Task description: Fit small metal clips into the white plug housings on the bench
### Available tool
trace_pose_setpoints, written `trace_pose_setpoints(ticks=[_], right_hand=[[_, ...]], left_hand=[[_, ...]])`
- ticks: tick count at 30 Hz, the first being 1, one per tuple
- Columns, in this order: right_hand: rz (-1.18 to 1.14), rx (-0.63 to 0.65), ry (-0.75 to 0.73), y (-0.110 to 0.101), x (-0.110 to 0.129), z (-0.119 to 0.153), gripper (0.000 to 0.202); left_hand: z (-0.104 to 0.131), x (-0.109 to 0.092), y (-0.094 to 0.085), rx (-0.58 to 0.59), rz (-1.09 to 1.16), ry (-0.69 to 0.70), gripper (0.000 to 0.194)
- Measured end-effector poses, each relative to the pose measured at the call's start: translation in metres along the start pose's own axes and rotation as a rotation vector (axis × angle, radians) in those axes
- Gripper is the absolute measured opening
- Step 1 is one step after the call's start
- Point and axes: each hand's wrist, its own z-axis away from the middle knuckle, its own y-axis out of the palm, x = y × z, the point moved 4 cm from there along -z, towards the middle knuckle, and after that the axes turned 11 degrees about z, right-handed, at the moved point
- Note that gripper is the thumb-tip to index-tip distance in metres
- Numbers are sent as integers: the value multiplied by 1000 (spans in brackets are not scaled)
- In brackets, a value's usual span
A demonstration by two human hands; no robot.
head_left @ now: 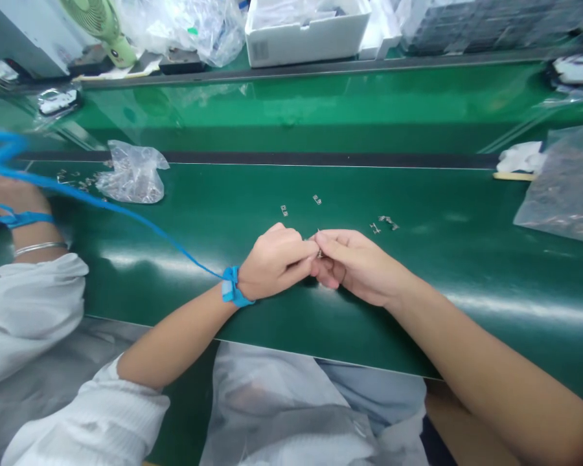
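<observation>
My left hand (278, 260), with a blue strap (233, 287) and cord at its wrist, is closed with its fingertips pinched together. My right hand (357, 262) meets it, thumb and fingers pinching a small metal part (319, 253) between the two hands. Most of that part is hidden by the fingertips. Beyond the hands lie two small flat metal pieces, one plate (284, 210) to the left and another plate (317, 199) farther back. Right of them are a small metal part (375, 228) and a little cluster of metal parts (388, 222).
A clear plastic bag (133, 173) and scattered metal bits lie at left, near a co-worker's hand (14, 200). The blue cord (126, 210) crosses above the bench. Another plastic bag (566, 184) lies at right. The shelf behind holds a white box (306, 42) and a green fan (100, 29).
</observation>
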Motion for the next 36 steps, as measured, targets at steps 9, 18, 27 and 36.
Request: trace_pose_setpoints(ticks=[9, 18, 27, 36], right_hand=[[440, -440, -372, -11, 10, 9, 18], [1173, -262, -665, -2, 18, 15, 7], [509, -411, -476, -11, 4, 4, 26], [236, -77, -188, -10, 6, 0, 29]], left_hand=[[8, -4, 0, -182, -217, 151, 7], [4, 14, 15, 0, 1306, -770, 31], [0, 19, -10, -175, 673, -412, 17], [-2, 0, -3, 63, -83, 134, 21]])
